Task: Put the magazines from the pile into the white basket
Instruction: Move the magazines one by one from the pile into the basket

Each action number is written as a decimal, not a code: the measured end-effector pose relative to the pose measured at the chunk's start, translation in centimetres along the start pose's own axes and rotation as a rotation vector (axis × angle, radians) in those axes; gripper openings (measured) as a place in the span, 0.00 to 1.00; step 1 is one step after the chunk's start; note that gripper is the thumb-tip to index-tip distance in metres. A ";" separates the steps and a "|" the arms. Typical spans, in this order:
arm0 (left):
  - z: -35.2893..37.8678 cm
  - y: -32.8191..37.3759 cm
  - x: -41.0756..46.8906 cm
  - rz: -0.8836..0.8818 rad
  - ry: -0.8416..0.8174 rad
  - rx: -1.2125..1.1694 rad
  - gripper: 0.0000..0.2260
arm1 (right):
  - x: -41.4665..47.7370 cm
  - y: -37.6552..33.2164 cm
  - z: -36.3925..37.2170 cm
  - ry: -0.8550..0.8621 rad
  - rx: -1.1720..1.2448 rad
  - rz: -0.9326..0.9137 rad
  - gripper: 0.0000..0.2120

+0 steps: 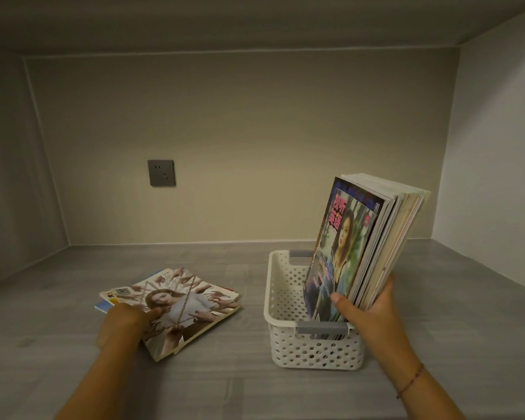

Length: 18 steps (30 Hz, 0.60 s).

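A small pile of magazines (182, 301) lies flat on the grey surface at centre left. Its top cover shows a woman ringed by hands. My left hand (125, 322) rests on the near left corner of that top magazine, fingers curled around its edge. To the right stands the white perforated basket (303, 350) with grey handles. Several magazines (364, 247) stand upright in it, leaning right. My right hand (367, 310) grips their lower right edge, thumb on the front cover.
This is a deep alcove with a grey countertop (255, 389), a beige back wall and side walls. A grey wall socket (161, 173) sits on the back wall above the pile. The basket's left half holds no magazines.
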<state>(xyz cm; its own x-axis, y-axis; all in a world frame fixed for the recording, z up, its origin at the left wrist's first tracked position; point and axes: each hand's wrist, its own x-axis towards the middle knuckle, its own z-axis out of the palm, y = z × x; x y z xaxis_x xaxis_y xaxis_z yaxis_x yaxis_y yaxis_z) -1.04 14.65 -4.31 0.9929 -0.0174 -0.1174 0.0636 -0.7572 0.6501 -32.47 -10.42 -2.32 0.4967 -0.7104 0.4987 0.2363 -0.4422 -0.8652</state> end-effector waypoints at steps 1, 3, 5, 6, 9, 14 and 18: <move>0.1 -0.2 0.0 0.010 0.008 -0.004 0.34 | 0.0 0.0 0.0 -0.002 -0.005 -0.001 0.42; 0.0 -0.5 0.0 0.030 0.030 -0.004 0.32 | 0.0 0.0 0.0 -0.009 -0.012 -0.001 0.43; -0.3 -0.9 -0.1 0.028 0.055 -0.028 0.31 | 0.0 0.0 0.0 -0.014 -0.010 -0.001 0.43; -0.4 -1.1 -0.2 0.028 0.071 -0.040 0.30 | 0.1 -0.1 0.0 -0.014 -0.007 -0.004 0.43; -0.2 -1.9 -0.9 0.042 0.154 -0.116 0.26 | 0.0 -0.1 0.0 -0.016 -0.006 -0.016 0.43; 0.7 -2.2 -2.1 0.125 0.236 -0.350 0.15 | 0.1 0.0 -0.1 -0.014 -0.013 -0.015 0.43; -0.1 -1.8 -2.9 0.214 0.195 -0.454 0.11 | 0.1 -0.1 -0.1 -0.016 -0.019 -0.015 0.42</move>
<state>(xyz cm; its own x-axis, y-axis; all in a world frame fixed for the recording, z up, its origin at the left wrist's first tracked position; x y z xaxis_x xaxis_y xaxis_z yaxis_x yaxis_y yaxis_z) -4.04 16.10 -5.03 0.9858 0.0142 0.1673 -0.1485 -0.3909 0.9084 -32.51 -10.52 -2.19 0.5063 -0.6948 0.5107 0.2283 -0.4631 -0.8564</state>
